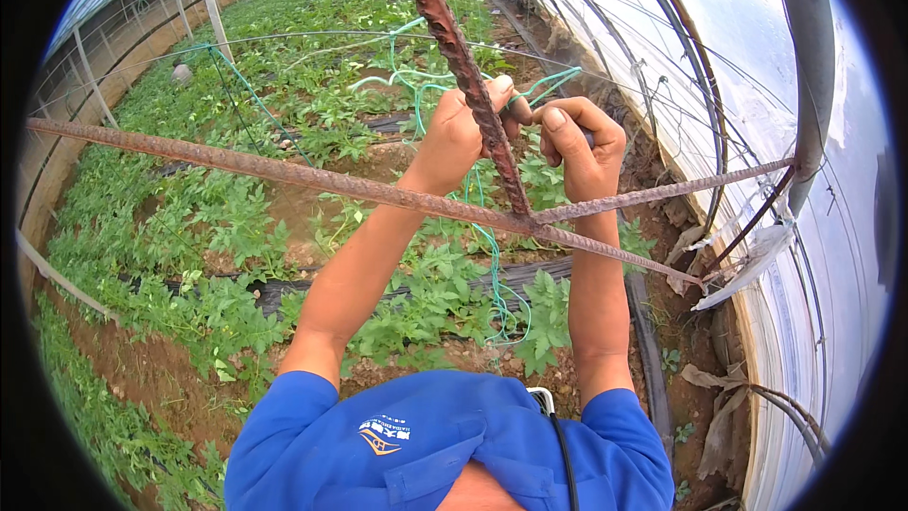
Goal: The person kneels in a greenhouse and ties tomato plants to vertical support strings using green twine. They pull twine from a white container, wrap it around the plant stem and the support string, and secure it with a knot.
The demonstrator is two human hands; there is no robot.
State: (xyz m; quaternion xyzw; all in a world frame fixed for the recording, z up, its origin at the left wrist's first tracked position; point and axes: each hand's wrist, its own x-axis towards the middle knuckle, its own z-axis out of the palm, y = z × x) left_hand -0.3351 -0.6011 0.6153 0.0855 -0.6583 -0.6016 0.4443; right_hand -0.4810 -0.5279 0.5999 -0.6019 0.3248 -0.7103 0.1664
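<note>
My left hand pinches green twine just behind an upright rusty rebar rod, which partly hides the fingers. Close on its right, my right hand has its fingers curled, with the index fingertip near the left hand's fingers and a small dark object partly showing in the grip; what it is cannot be told. Loops of the twine pass beside both hands near a thin overhead wire. A loose tangle of twine hangs below, between my forearms.
Rusty rebar rods cross over my forearms and meet below the hands. Rows of leafy green plants grow underneath. Plastic greenhouse film, a grey pipe and bent hoops stand at the right. Thin white posts stand at the upper left.
</note>
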